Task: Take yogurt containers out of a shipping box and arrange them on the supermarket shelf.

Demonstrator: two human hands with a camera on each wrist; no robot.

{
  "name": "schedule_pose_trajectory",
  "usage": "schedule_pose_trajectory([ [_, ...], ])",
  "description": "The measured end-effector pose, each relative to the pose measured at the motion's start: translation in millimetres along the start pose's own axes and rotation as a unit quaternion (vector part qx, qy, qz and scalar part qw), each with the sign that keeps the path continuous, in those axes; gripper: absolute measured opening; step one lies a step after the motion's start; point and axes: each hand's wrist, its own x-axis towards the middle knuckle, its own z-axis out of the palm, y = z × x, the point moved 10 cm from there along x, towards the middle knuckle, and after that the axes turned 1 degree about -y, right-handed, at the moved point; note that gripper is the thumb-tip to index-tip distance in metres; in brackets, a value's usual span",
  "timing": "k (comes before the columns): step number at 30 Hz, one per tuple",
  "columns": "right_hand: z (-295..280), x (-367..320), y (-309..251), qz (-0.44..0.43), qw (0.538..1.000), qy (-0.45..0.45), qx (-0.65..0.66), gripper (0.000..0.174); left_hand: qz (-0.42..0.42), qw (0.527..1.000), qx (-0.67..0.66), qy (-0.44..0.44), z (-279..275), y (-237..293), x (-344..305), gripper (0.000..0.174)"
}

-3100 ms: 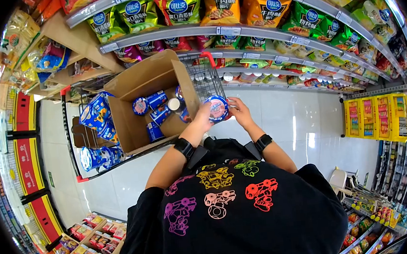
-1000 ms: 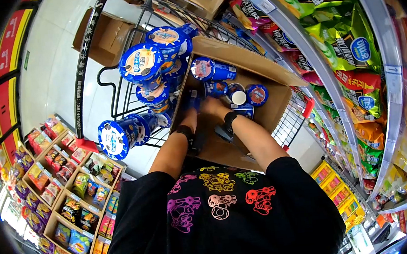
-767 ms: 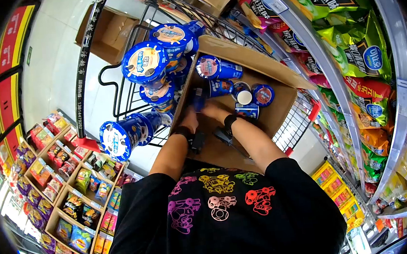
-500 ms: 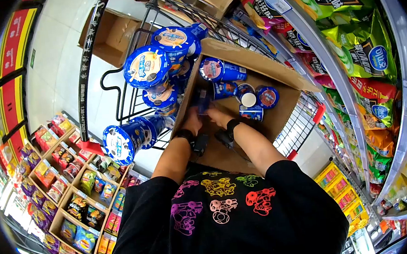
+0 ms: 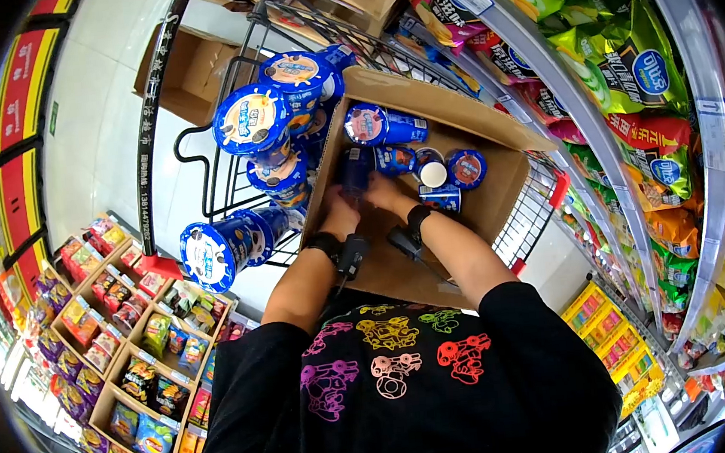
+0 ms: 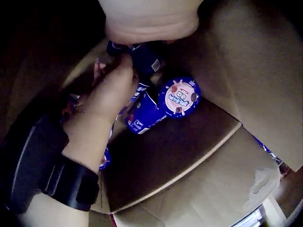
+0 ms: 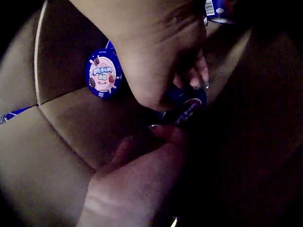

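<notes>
Both hands reach down into an open cardboard box point(image 5: 492, 133). Between them is a blue cookie cup point(image 5: 357, 168) in the shaded corner by the box's left wall. In the right wrist view the right hand point(image 7: 156, 61) has its fingers curled over that cookie cup point(image 7: 191, 106). The left hand point(image 5: 342, 213) holds the same cup from the opposite side, its thumb and fingertips right at the cup in the right wrist view. Beside the hands lie a pink-lidded cup point(image 5: 366, 124), a cup on its side point(image 5: 393, 160) and a white-ended cup point(image 5: 433, 174).
The box stands in a wire shopping cart point(image 5: 514, 235) with a black handle bar point(image 5: 155, 124). Left of the box, large blue cookie tubs point(image 5: 251, 120) are piled. Shelves of chip bags point(image 5: 646, 72) run along the right, and a snack bin display point(image 5: 137, 358) stands at lower left.
About three seconds ago both hands held a pink-lidded cup outside the box; they are now inside it around a cup. The head view has turned. Over the last second the hands barely move.
</notes>
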Motion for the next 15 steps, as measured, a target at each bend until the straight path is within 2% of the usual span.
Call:
schedule_pose_trajectory([
  [1,-13.9,-4.9,-13.2,-0.028,0.998,0.048,-0.018,0.05,-0.001,1.0,0.0,0.002,-2.1,-0.5,9.2,0.016],
  [2,-20.0,-6.7,-19.1,-0.025,0.999,0.043,0.016,0.051,-0.003,1.0,0.0,0.003,-4.8,-1.9,17.9,0.016],
  [4,-33.1,-4.2,-25.6,-0.015,0.996,0.032,0.085,0.055,-0.008,0.999,0.002,-0.036,14.2,5.8,-9.0,0.018],
  [5,-41.2,-1.7,-30.9,-0.02,0.996,0.033,0.078,0.058,-0.011,0.998,0.003,-0.054,22.9,7.6,-20.1,0.022],
  [8,-65.8,-0.1,-39.3,-0.057,0.99,0.087,0.097,0.06,0.091,0.977,0.066,-0.183,59.6,22.4,-24.7,0.044],
  [9,-72.0,-0.6,-45.0,-0.105,0.985,0.137,0.002,0.056,0.095,0.972,0.1,-0.189,66.9,23.3,-29.4,0.049],
  [11,-64.8,1.8,-35.5,-0.107,0.982,0.149,-0.054,0.057,0.103,0.96,0.168,-0.199,78.7,25.7,-39.8,0.059],
  [12,-63.7,0.2,-36.5,-0.109,0.979,0.154,-0.082,0.058,0.116,0.958,0.185,-0.188,77.3,27.4,-39.8,0.057],
  [15,-45.2,-4.4,-32.1,-0.094,0.989,0.093,-0.064,0.058,0.154,0.944,0.246,-0.159,68.6,31.9,-40.0,0.053],
])
